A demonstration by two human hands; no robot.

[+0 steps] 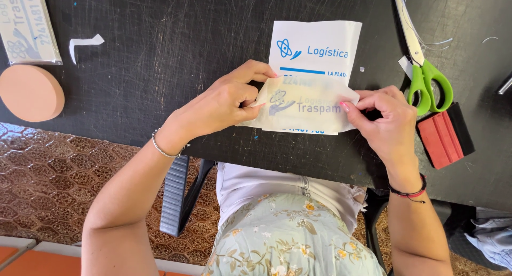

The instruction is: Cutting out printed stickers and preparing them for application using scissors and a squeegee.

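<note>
Two hands, left hand [226, 102] and right hand [384, 121], pinch with closed fingers a translucent film sheet [301, 108], half hiding the white printed sticker [314, 49] beneath

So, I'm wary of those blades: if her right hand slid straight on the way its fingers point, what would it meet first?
Not the scissors; they lie behind it. The right hand points left along the film, so it would likely meet the left hand pinching the other end.

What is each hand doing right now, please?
Left hand: closed, pinching the translucent sheet at its left edge.
Right hand: closed, pinching the same sheet's right edge.
</note>
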